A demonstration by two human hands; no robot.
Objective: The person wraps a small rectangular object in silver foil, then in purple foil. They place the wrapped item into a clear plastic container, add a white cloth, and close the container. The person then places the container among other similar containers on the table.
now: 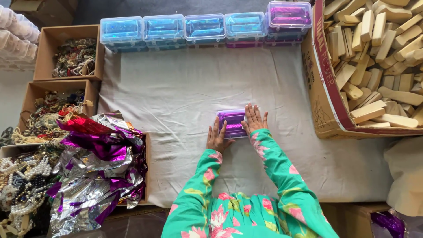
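Both hands down on the box here: the left hand [216, 139] lies with fingers spread against the near left edge of a small clear plastic box with purple contents [233, 123], thumb out to the side, and the right hand [254, 120] lies flat, fingers apart, pressing on the right end of its lid. Neither hand is curled around it; they press and steady rather than grip. The box sits on the white cloth [176, 92] that covers the work surface, roughly in the middle and near the person's body, green floral sleeves [273, 172] running back from the wrists. Out along the far edge of the cloth stands a row of the same clear boxes with blue contents [185, 28], ending at the right in a stacked purple-filled box [289, 15]. To the right, a big cardboard carton of pale wooden blocks [379, 57]. To the left, open cardboard boxes of tangled beaded jewellery [72, 57], and nearer, a heap of crinkled silver, purple and red foil [97, 163].
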